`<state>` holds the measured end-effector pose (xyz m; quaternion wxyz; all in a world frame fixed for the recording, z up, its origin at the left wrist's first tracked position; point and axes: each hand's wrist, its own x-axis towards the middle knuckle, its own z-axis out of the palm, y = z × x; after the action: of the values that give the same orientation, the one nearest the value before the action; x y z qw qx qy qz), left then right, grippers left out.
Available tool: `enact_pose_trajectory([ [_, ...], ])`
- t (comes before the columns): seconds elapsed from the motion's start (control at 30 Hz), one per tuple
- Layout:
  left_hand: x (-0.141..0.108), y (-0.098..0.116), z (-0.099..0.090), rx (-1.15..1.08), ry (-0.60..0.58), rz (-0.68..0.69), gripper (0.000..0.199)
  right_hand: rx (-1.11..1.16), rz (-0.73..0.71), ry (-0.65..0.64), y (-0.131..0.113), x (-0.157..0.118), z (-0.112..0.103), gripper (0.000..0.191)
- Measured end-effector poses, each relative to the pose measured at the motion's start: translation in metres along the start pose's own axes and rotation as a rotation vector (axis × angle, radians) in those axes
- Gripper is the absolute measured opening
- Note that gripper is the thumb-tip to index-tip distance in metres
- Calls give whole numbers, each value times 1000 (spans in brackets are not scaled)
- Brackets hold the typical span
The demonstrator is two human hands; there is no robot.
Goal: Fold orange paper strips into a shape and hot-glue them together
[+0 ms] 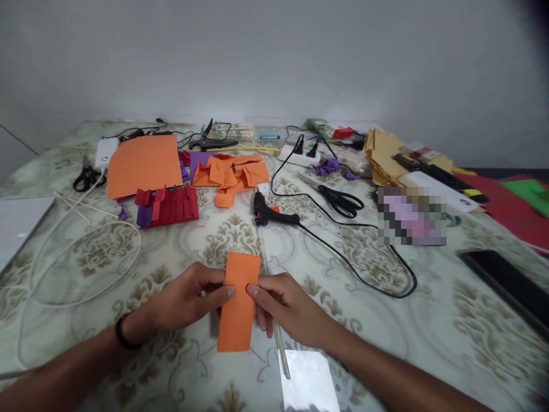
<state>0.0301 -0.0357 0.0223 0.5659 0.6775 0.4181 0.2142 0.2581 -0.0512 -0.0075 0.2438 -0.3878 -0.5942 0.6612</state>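
Orange paper strip up off the cloth, near side of the table, long edges running near to far, its far end leaning slightly right. My left hand grips its left edge, thumb flat on the face, fingers behind. My right hand pinches the right edge the same way, its thumb just apart from the other; both grips closed on the paper. Dark band on my left wrist. A translucent rod shows below my right hand, near end over a white paper piece; cannot tell whether the hand touches it. Beyond the strip, a black glue gun lies on its side, cable looping right. Left of it, a row of red folded pieces with purple paper at its left end; behind that, a large orange sheet. Orange folded pieces sit heaped on the far side of the gun. Black-handled scissors lie open to its right; smaller scissors at far left, beside the orange sheet. White power strip at the far side, two black plugs in it. Dark phone-like slab at right. Patterned cloth under everything.
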Motion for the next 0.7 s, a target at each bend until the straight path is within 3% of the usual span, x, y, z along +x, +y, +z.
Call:
enact_pose_trajectory([
  [0.1,1,-1,0,-44,-74,-44,33,-32,4,-21,0,0,-1,54],
  [0.2,1,-3,-1,-88,-37,-65,35,-56,3,-35,1,0,-1,53],
  [0.43,0,-2,0,-136,-121,-115,30,-22,15,0,2,0,0,61],
  [0.7,2,-3,0,-190,-116,-121,28,-68,11,-24,1,-1,-2,58],
])
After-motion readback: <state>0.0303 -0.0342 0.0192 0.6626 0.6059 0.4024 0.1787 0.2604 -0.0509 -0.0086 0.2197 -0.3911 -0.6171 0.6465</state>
